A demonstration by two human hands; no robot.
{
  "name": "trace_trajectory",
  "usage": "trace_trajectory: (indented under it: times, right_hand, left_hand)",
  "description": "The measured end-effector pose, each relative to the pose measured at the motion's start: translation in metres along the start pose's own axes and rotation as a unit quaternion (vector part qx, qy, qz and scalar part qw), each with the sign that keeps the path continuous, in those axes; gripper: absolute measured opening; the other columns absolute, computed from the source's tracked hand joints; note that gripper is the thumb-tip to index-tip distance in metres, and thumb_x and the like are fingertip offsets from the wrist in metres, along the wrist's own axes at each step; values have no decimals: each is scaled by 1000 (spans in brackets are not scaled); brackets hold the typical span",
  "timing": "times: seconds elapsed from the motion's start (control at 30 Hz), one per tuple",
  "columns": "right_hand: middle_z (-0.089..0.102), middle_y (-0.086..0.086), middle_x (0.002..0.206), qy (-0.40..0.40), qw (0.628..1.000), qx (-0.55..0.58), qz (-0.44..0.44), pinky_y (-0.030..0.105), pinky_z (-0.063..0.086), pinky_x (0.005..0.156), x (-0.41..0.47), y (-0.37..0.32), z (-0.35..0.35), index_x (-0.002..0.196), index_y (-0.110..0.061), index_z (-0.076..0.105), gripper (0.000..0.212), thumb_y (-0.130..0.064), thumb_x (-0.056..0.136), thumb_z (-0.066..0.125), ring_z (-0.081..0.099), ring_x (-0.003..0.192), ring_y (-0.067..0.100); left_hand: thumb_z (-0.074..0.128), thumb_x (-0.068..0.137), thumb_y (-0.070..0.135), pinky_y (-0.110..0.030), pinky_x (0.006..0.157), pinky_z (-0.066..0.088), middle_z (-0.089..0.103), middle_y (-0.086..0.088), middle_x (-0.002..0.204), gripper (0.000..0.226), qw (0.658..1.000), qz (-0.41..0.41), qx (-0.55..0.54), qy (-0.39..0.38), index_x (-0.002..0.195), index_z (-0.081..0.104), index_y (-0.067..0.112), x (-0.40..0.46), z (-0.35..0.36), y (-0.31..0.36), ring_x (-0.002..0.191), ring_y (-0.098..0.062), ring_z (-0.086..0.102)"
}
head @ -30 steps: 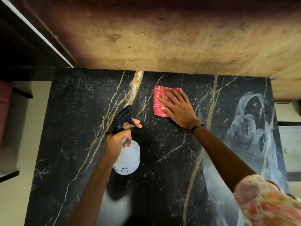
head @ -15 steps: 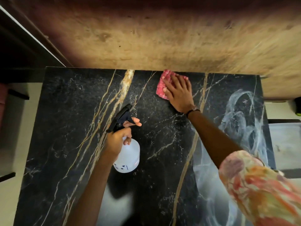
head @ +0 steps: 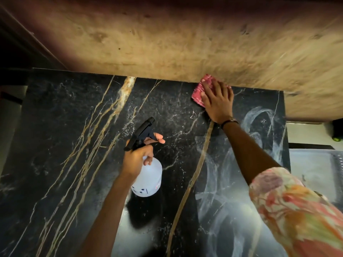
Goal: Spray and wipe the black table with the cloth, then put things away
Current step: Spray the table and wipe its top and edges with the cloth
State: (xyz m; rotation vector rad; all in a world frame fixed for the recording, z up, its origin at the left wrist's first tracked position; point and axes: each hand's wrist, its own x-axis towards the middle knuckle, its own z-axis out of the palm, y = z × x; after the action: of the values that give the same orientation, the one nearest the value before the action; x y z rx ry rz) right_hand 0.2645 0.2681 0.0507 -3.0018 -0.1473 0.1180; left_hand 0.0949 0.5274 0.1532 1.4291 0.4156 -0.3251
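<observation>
The black marble table (head: 61, 127) with gold and white veins fills the lower view. My right hand (head: 219, 102) presses flat, fingers spread, on a red checked cloth (head: 199, 91) at the table's far edge, against the wall. Most of the cloth is hidden under the palm. My left hand (head: 137, 158) grips the neck of a white spray bottle (head: 148, 180) with a black trigger head (head: 142, 132), held above the table's middle, index finger stretched past the trigger. White wipe smears (head: 259, 127) cover the table's right part.
A tan wall (head: 176, 43) rises directly behind the table's far edge. Pale floor (head: 306, 134) and a perforated grey surface (head: 319, 166) lie past the table's right edge. Dark furniture (head: 14, 43) stands at the far left.
My right hand slid the cloth away from me and to the right, from mid-table up to the far edge at the wall. The left hand with the bottle stayed about where it was.
</observation>
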Motion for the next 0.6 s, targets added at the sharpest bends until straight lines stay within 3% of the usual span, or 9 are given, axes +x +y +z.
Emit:
trace_trajectory:
  times: [0.17,0.23,0.3,0.4,0.5,0.57,0.6]
  right_hand:
    - [43,8,147,9,989,-2,-147,54,19,115,-28,-29,9,142,-33,39,49,-49,98,26,36,136,35]
    - [42,3,148,-4,976,-26,-217,50,18,116,-58,-8,8,144,-35,35,47,-49,101,26,36,137,29]
    - [42,2,148,-16,971,-37,-236,47,17,118,-84,26,5,146,-34,31,48,-50,101,24,34,138,25]
    - [43,7,146,-18,981,-43,-187,49,16,117,-93,79,-6,146,-32,26,50,-51,101,18,34,138,27]
    - [44,11,145,-16,997,-24,-72,49,18,116,-68,83,-7,145,-30,33,56,-54,99,12,36,135,32]
    - [43,11,147,1,1000,2,-6,53,19,113,-53,56,-4,144,-31,38,55,-52,98,18,36,135,36]
    - [41,11,148,6,1000,9,3,54,17,113,-49,40,-1,144,-32,37,54,-52,97,20,34,136,37]
  left_hand:
    - [42,64,-3,-22,42,32,72,0,72,33,1000,5,13,8,87,66,1,-10,18,-1,36,-11,25]
    - [42,61,0,-22,41,32,73,-6,88,37,1000,12,14,5,87,67,2,-12,22,-2,36,-12,24]
    - [42,60,0,-22,42,32,73,-9,89,37,1000,9,17,5,86,68,5,-14,24,-5,36,-12,24]
    - [43,63,1,-23,43,33,65,3,57,39,1000,-5,24,8,86,72,12,-21,29,-8,38,-12,24]
    - [42,64,0,-22,43,33,59,10,48,37,999,-4,41,4,91,67,-1,-31,35,-7,39,-14,25]
    - [42,69,-7,-19,42,33,56,9,43,28,999,-16,27,23,75,67,5,-38,42,-7,37,-12,27]
    - [41,73,-12,-18,42,33,55,8,41,35,999,-25,23,39,66,66,11,-41,44,-9,36,-10,27]
